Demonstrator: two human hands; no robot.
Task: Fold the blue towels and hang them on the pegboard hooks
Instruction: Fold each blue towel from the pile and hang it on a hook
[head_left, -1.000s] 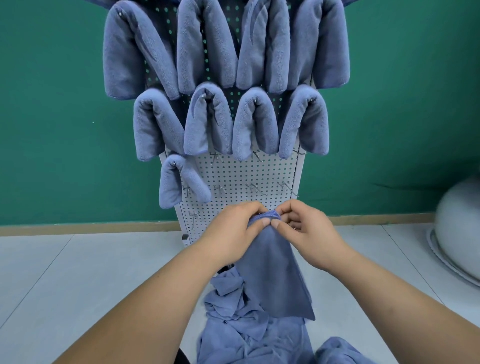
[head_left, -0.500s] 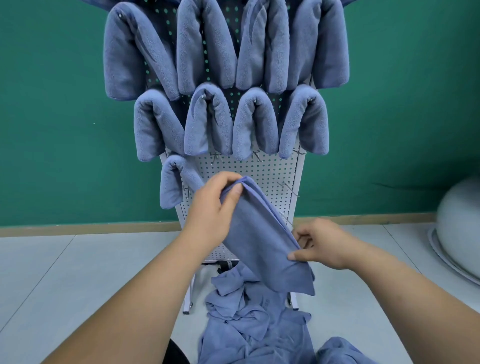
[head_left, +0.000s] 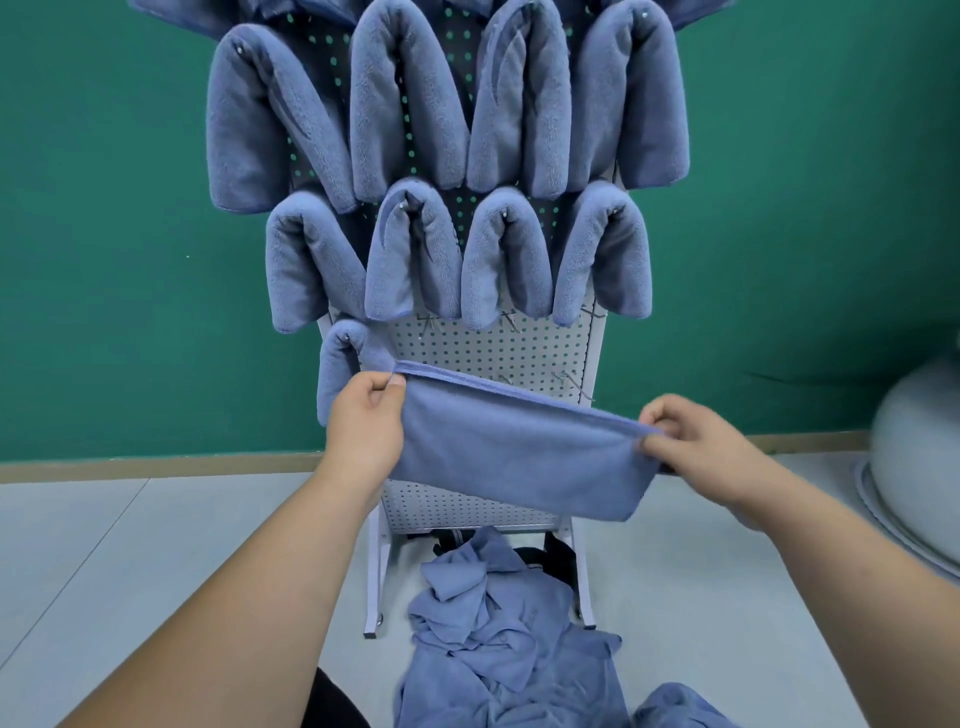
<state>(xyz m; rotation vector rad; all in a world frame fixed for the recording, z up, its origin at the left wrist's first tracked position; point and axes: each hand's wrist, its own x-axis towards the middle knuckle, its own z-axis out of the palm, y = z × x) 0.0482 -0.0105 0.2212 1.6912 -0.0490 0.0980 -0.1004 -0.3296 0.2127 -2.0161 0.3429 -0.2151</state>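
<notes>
A folded blue towel (head_left: 514, 452) is stretched flat between my hands in front of the white pegboard (head_left: 498, 353). My left hand (head_left: 366, 421) pinches its upper left corner. My right hand (head_left: 691, 441) pinches its right end, a little lower. Several folded blue towels (head_left: 410, 104) hang in rows on the upper hooks, and one more hung towel (head_left: 340, 364) sits at the left of the third row. Bare metal hooks (head_left: 569, 382) stick out to the right of it, just above the stretched towel.
A heap of loose blue towels (head_left: 498, 639) lies on the pale floor at the foot of the pegboard stand (head_left: 376, 577). A grey rounded object (head_left: 914, 452) sits at the right edge. A green wall stands behind.
My hands have moved apart, the right one out to the right, drawing the towel from a hanging bunch into a wide flat band. My left hand has kept its hold on the corner.
</notes>
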